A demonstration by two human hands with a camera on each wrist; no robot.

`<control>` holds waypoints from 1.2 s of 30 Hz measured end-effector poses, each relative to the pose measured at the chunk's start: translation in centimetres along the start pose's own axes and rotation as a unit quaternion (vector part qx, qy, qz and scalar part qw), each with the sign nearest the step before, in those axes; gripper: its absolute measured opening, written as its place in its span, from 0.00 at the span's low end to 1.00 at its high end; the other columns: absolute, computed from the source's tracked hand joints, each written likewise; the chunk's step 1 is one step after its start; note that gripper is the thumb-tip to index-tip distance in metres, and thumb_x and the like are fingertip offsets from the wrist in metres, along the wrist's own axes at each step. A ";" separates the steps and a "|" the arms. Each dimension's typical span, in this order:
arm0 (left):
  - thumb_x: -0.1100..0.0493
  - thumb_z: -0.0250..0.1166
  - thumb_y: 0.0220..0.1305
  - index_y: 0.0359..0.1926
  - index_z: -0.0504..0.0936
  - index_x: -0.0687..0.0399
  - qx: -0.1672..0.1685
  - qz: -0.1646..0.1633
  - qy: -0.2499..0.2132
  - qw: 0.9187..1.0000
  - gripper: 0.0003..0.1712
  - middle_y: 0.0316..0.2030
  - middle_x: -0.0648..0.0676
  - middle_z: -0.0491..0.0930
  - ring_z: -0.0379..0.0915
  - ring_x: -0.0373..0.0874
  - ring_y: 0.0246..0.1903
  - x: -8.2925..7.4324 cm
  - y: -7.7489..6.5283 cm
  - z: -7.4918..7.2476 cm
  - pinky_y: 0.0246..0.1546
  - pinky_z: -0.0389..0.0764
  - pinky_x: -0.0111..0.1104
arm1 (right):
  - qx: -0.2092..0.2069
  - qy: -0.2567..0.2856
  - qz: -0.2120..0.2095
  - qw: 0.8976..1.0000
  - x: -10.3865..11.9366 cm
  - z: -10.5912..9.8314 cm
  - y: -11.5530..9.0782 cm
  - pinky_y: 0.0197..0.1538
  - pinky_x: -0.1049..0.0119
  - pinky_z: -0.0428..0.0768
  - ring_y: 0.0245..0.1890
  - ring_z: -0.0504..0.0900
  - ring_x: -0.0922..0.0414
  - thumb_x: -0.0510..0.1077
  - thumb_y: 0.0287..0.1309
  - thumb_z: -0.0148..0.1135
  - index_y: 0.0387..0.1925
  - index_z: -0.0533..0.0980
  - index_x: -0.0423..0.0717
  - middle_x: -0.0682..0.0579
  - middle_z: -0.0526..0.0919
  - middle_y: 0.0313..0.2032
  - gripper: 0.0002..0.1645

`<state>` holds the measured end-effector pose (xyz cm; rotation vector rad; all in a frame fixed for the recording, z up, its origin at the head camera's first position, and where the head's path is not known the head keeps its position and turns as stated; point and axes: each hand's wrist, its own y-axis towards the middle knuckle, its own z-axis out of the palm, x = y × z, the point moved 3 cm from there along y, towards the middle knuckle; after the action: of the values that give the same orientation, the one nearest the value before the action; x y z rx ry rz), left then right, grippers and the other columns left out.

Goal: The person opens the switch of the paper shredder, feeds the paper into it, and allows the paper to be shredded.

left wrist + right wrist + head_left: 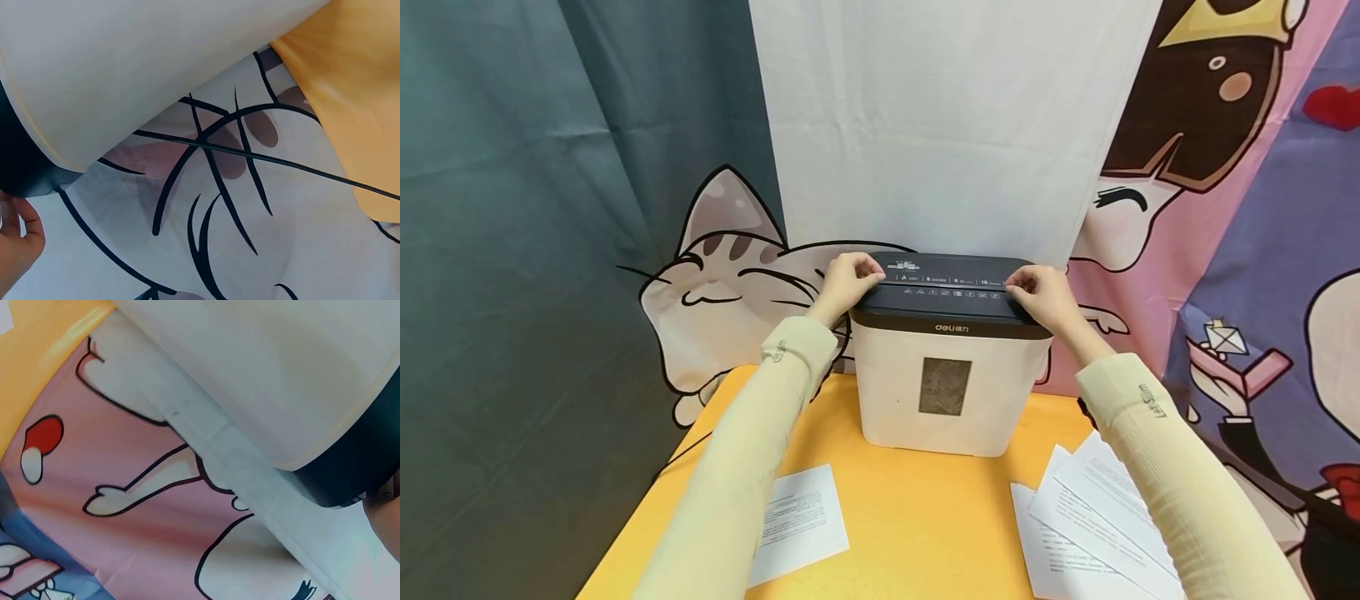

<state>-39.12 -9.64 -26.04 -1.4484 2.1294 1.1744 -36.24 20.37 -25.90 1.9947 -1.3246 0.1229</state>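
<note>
Two hands at the top of a shredder, on a yellow tabletop before printed cloth

In the head view, a yellow tabletop (pixel 917 517) carried a white shredder (pixel 887 392) at its far edge, upright, with a dark lid (pixel 940 306) and a small window (pixel 945 387) in its front. A printed sheet (pixel 805 517) lay partly under the left forearm, and several overlapping sheets (pixel 1090 525) lay near the right one. Behind hung a creased cloth backdrop (pixel 940 125): a white panel in the middle, grey-blue with a smiling cat print (pixel 722 308) to the left, pink and purple with cartoon figures to the right. The left hand (pixel 847 283) and right hand (pixel 1047 292) were at opposite ends of the lid, fingers bent and thumbs close to them; whether they pinched anything could not be told.

In the left wrist view, a black cable (pixel 281 162) ran across the cat print to the yellow edge. The left hand's fingers were curled beside the dark lid, its grip unclear.

In the right wrist view, pink cloth spread beside the shredder's pale wall; the right hand, cut off and shadowed, was against the lid.
</note>
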 end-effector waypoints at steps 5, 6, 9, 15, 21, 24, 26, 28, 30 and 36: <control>0.62 0.64 0.61 0.34 0.82 0.63 -0.010 0.008 -0.047 0.999 0.07 0.31 0.60 0.82 0.68 0.40 0.26 0.4 -1.0 -0.7 0.31 0.67 0.26 | -0.008 0.009 0.004 1.000 0.2 0.0 -0.4 0.31 0.70 0.67 0.26 0.70 0.55 0.35 0.60 0.59 0.35 0.80 0.33 0.38 0.82 0.29 0.07; 0.62 0.64 0.61 0.34 0.82 0.63 -0.009 0.010 -0.056 0.998 0.07 0.30 0.60 0.82 0.67 0.40 0.25 0.5 -1.2 -0.8 0.30 0.67 0.25 | -0.008 0.013 0.004 1.000 0.3 0.0 -0.5 0.31 0.71 0.67 0.26 0.70 0.56 0.35 0.60 0.59 0.35 0.80 0.33 0.39 0.81 0.29 0.07; 0.62 0.64 0.61 0.35 0.82 0.63 -0.005 0.017 -0.075 0.997 0.07 0.30 0.59 0.81 0.67 0.38 0.24 0.6 -1.9 -1.2 0.29 0.68 0.25 | -0.016 0.025 -0.002 1.000 0.7 0.0 -0.6 0.29 0.74 0.66 0.25 0.69 0.58 0.34 0.59 0.59 0.35 0.80 0.33 0.39 0.81 0.28 0.07; 0.62 0.64 0.61 0.35 0.81 0.63 0.000 0.036 -0.088 0.996 0.06 0.28 0.59 0.80 0.67 0.38 0.24 0.7 -3.5 -2.1 0.29 0.68 0.25 | -0.033 0.052 -0.026 0.998 1.9 0.4 -1.4 0.27 0.76 0.66 0.22 0.68 0.65 0.34 0.58 0.60 0.34 0.80 0.34 0.40 0.81 0.27 0.06; 0.63 0.64 0.61 0.34 0.82 0.65 0.011 0.040 -0.105 0.994 0.06 0.28 0.61 0.81 0.67 0.37 0.23 1.2 -5.2 -2.6 0.27 0.69 0.24 | -0.062 0.071 -0.042 0.995 3.1 1.1 -2.7 0.26 0.77 0.65 0.22 0.67 0.65 0.34 0.58 0.60 0.35 0.80 0.36 0.43 0.81 0.27 0.05; 0.62 0.64 0.61 0.35 0.82 0.64 0.019 0.027 -0.118 0.993 0.07 0.30 0.62 0.81 0.68 0.39 0.25 1.7 -6.3 -2.6 0.28 0.69 0.24 | -0.082 0.087 -0.056 0.991 3.6 1.5 -3.4 0.26 0.78 0.64 0.22 0.66 0.65 0.34 0.58 0.60 0.34 0.80 0.37 0.44 0.80 0.26 0.04; 0.60 0.64 0.61 0.35 0.82 0.64 0.022 0.018 -0.126 0.992 0.09 0.32 0.62 0.81 0.68 0.40 0.26 2.2 -7.0 -2.5 0.28 0.69 0.24 | -0.092 0.103 -0.064 0.988 4.0 1.8 -3.9 0.26 0.78 0.64 0.21 0.66 0.66 0.34 0.57 0.61 0.34 0.80 0.37 0.45 0.79 0.25 0.04; 0.59 0.65 0.61 0.35 0.82 0.63 0.021 0.015 -0.130 0.991 0.09 0.32 0.62 0.81 0.69 0.40 0.26 2.7 -7.8 -2.6 0.29 0.69 0.25 | -0.098 0.120 -0.071 0.985 4.3 2.2 -4.4 0.26 0.78 0.64 0.22 0.66 0.67 0.33 0.56 0.62 0.33 0.80 0.37 0.46 0.79 0.24 0.03; 0.59 0.65 0.60 0.35 0.83 0.62 0.014 0.017 -0.122 0.992 0.09 0.31 0.60 0.82 0.69 0.38 0.26 3.2 -8.5 -2.8 0.29 0.70 0.25 | -0.104 0.137 -0.080 0.982 4.7 2.8 -5.0 0.26 0.78 0.65 0.22 0.67 0.68 0.33 0.56 0.63 0.33 0.80 0.37 0.46 0.79 0.24 0.03; 0.60 0.66 0.59 0.33 0.83 0.61 -0.015 0.016 -0.090 0.996 0.07 0.29 0.57 0.82 0.69 0.33 0.23 5.6 -11.6 -4.1 0.27 0.72 0.25 | -0.113 0.182 -0.093 0.972 5.3 4.9 -6.3 0.26 0.78 0.65 0.22 0.67 0.68 0.31 0.54 0.63 0.32 0.81 0.37 0.47 0.79 0.23 0.02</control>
<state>-30.65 -18.07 -32.33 -1.2725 2.0284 1.3004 -30.05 14.63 -30.34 1.7870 -0.8752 0.2260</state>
